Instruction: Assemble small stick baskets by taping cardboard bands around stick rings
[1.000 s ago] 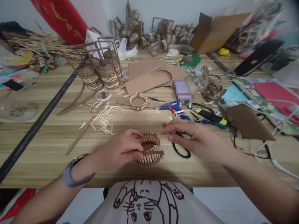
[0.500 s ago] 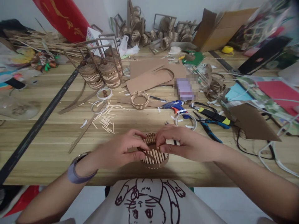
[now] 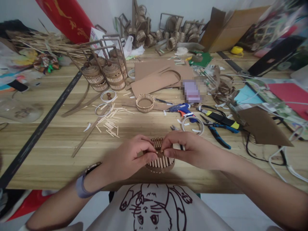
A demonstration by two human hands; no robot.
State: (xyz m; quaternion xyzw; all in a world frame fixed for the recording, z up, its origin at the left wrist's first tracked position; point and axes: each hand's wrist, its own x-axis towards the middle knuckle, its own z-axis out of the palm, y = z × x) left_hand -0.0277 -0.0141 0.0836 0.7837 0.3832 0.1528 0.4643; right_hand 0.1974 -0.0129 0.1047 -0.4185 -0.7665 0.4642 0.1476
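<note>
A small round basket (image 3: 160,162) of upright wooden sticks with a brown band stands near the table's front edge. My left hand (image 3: 131,157) grips its left side, fingers pinched at the near rim. My right hand (image 3: 186,148) comes in from the right, its fingertips pinched on the same rim, meeting the left hand's fingers. Both hands cover much of the basket. A watch (image 3: 85,184) is on my left wrist.
A second stick ring (image 3: 145,103) stands further back. Loose cut sticks (image 3: 109,122) lie to the left, a blue glue gun (image 3: 181,109), tape ring (image 3: 192,124), pliers (image 3: 220,126) to the right. Finished baskets in frames (image 3: 106,72), cardboard (image 3: 156,78), cables (image 3: 281,157).
My right hand has moved left from above the black scissors onto the basket's rim and now pinches it next to the left hand. The basket has shifted slightly right.
</note>
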